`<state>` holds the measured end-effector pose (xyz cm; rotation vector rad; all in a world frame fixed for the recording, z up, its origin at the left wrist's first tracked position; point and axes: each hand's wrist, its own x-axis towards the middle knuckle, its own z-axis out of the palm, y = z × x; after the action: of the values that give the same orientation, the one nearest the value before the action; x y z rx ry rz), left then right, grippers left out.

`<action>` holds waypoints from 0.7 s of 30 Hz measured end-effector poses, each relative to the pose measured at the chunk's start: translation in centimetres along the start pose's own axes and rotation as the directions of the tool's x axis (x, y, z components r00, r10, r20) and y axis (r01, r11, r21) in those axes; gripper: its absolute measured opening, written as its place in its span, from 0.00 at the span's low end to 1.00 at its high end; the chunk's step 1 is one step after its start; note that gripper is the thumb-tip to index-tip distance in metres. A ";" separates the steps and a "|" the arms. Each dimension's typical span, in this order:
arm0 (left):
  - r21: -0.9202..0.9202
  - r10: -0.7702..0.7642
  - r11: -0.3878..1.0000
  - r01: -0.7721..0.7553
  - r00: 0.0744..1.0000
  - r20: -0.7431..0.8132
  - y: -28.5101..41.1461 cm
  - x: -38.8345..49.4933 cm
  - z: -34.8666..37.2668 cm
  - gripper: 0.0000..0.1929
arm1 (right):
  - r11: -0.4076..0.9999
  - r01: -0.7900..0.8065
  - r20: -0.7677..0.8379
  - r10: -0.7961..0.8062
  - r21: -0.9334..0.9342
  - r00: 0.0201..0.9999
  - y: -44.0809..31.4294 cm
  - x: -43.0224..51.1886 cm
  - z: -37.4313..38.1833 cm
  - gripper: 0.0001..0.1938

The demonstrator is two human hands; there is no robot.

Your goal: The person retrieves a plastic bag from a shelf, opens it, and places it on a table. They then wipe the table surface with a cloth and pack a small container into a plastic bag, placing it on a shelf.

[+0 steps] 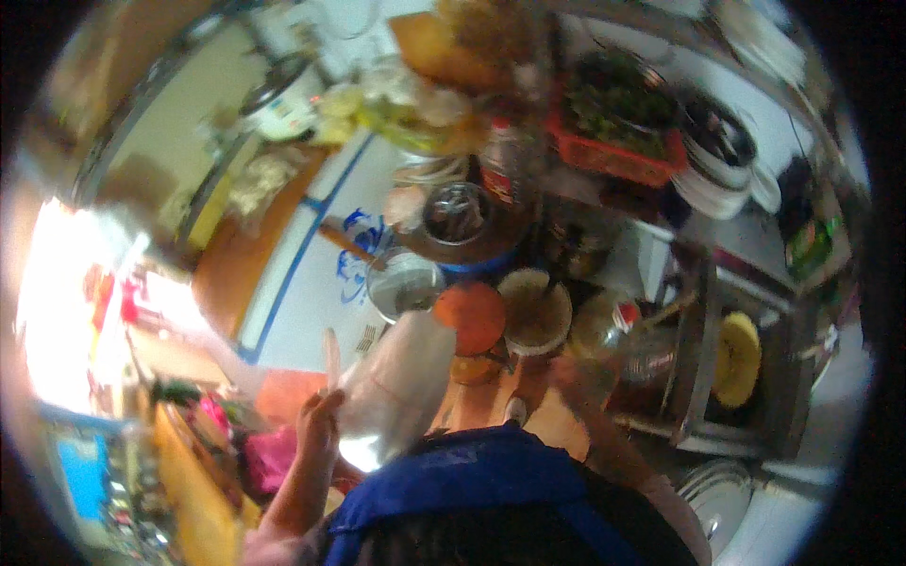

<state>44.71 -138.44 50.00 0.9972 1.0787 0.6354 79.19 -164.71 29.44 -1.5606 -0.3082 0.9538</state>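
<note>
At the lower left, my left hand grips a whitish, translucent plastic bag, which hangs out to the right of it. A pale narrow strip, perhaps part of the bag, sticks up above the fingers. My right hand is blurred, low on the right, close to a clear plastic bottle with a red cap; whether it touches anything is not visible. Ahead stand a metal pot, a round orange-red lid or stool top and a pale bucket or bowl.
A dark bowl sits on a round surface ahead. Beyond are a cola-type bottle, a red basket of greens, stacked white pots and a rice cooker. A dark rack holding a yellow object borders the right.
</note>
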 end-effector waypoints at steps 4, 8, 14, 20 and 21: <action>-0.241 -0.041 0.970 0.028 0.998 -0.049 1.6 -2.4 -2.5 0.11 | 0.893 -0.431 0.712 0.220 0.128 0.667 -4.1 -0.7 17.4 0.28; -0.470 0.144 0.873 -0.132 0.990 -0.010 0.6 -4.3 -5.3 0.12 | 0.899 -0.438 0.791 0.255 0.018 0.556 -7.8 -1.4 29.3 0.30; -0.117 0.322 0.939 -0.323 0.946 -0.023 0.6 -3.3 -13.6 0.08 | 0.932 -0.343 0.817 0.285 -0.115 0.501 -8.8 -0.1 39.9 0.31; 0.059 0.397 0.918 -0.393 0.915 -0.074 2.6 -5.0 -24.0 0.17 | 0.928 -0.300 0.858 0.330 -0.219 0.393 -7.2 -1.8 50.5 0.32; 0.066 0.443 0.896 -0.439 0.895 -0.058 3.0 -5.1 -25.7 0.20 | 0.928 -0.295 0.865 0.331 -0.226 0.377 -7.4 -1.6 52.4 0.32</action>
<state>19.11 -132.45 51.48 1.2885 0.9370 1.0237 43.08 -127.37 39.88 -0.9833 -0.7958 2.0983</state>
